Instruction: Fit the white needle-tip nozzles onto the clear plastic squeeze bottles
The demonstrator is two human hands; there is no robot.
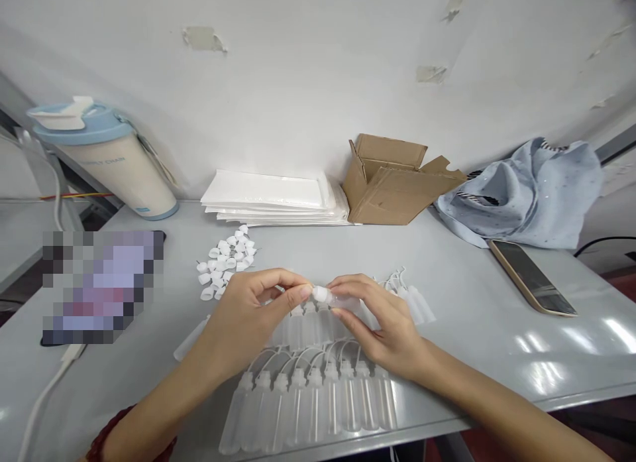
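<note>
In front of me, my right hand (380, 316) holds a small translucent squeeze bottle (348, 303) on its side, with thumb and fingers around it. Its white cap (322, 294) points left. My left hand (258, 309) pinches the tip of that cap between thumb and forefinger; whether something small is also in the pinch is hidden. Below the hands lies a row of capped translucent bottles (313, 409) with thin bent tubes at their tops. Behind it a second row of bottles (298, 329) is partly covered by my hands. Loose white caps (223, 260), some with thin needles, form a pile beyond my left hand.
A stack of white envelopes (268, 190) and an open cardboard box (392, 190) stand against the wall. To the left are a tumbler (114, 164) and a blurred phone (104, 283) on a cable. A light blue cloth bag (531, 197) and another phone (531, 276) lie right.
</note>
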